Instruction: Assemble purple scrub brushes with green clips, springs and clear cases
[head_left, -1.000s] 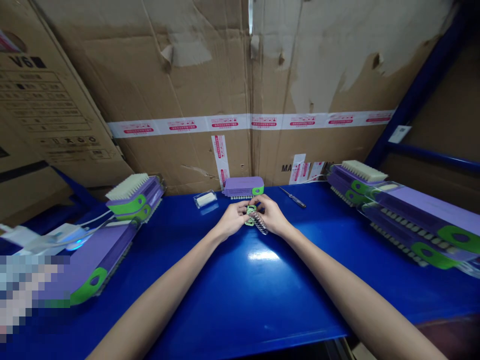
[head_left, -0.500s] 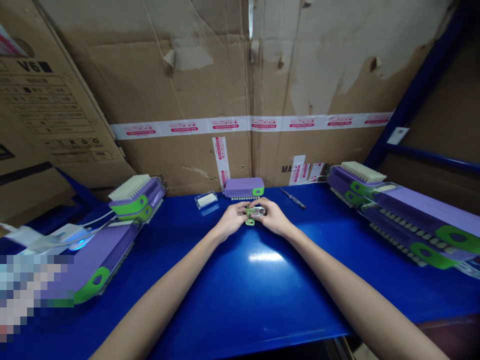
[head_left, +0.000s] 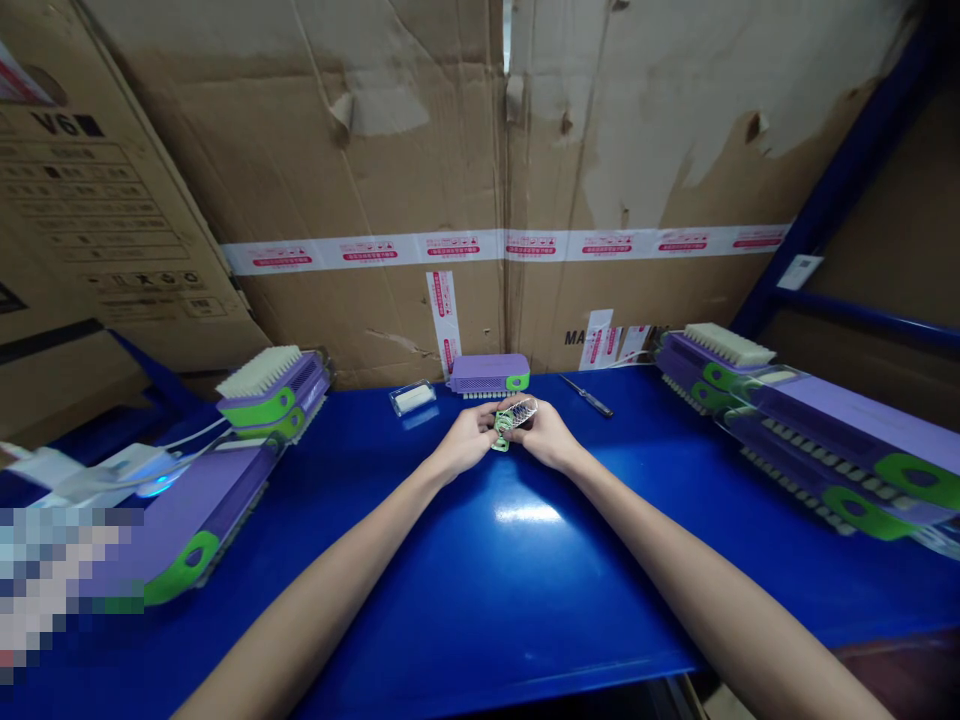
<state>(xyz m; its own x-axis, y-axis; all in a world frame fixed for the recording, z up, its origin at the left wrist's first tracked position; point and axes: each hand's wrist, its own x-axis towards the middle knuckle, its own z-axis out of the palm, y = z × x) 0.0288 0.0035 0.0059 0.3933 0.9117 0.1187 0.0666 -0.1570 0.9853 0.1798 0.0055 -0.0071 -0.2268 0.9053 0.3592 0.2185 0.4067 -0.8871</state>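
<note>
Both hands meet at the middle of the blue table [head_left: 525,570]. My left hand [head_left: 463,440] and my right hand [head_left: 547,436] are closed together on one small brush [head_left: 511,420]. It has a green handle loop at its lower end and a clear ribbed cover over the bristles. The cover end tilts up toward the right, above my right fingers. Just behind the hands a purple brush with a green tab [head_left: 487,373] lies on the table.
A small clear case [head_left: 412,398] and a thin metal tool [head_left: 586,395] lie near the back. Rows of purple and green brushes are stacked at the left [head_left: 259,400] and the right [head_left: 810,420]. Cardboard boxes [head_left: 480,180] wall the back; a blue rack post [head_left: 847,170] stands right.
The clear-covered brush has been turned between my fingers: its cover end pointed down to the right, then lay level, and now tips up to the right. The hands stayed in place.
</note>
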